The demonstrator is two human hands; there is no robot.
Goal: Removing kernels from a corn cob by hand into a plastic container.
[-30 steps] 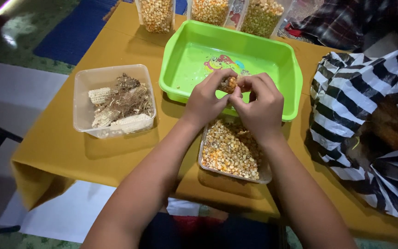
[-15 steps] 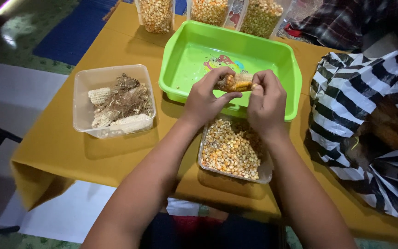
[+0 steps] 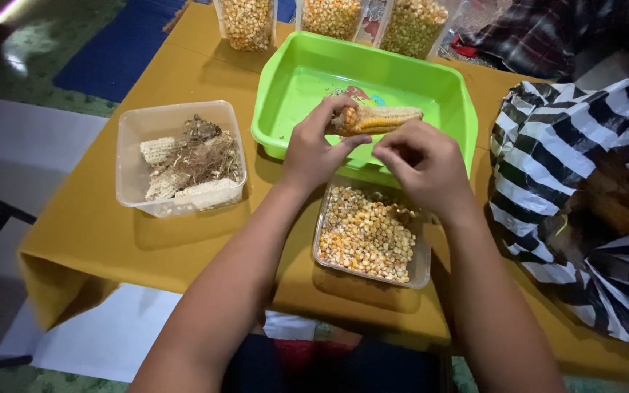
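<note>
Cob: one corn cob (image 3: 376,118), held over the green tray (image 3: 445,91), lying roughly level with its tip toward the table's right edge.
Left hand: the left hand (image 3: 314,145) has its fingers closed round the cob's near end.
Right hand: the right hand (image 3: 420,160) is loosely curled just below the cob's tip; whether it touches the cob cannot be told.
Tubs: two clear ones; the kernel tub (image 3: 367,233) sits at the table's near edge under the hands, the spent-cob tub (image 3: 180,156) toward the left edge.
Jars: three grain jars (image 3: 247,22) along the far edge.
Bag: one striped bag (image 3: 576,182) at the right edge.
Change: the cob now shows far more of its length than half a second ago, and the right hand has dropped below it.
</note>
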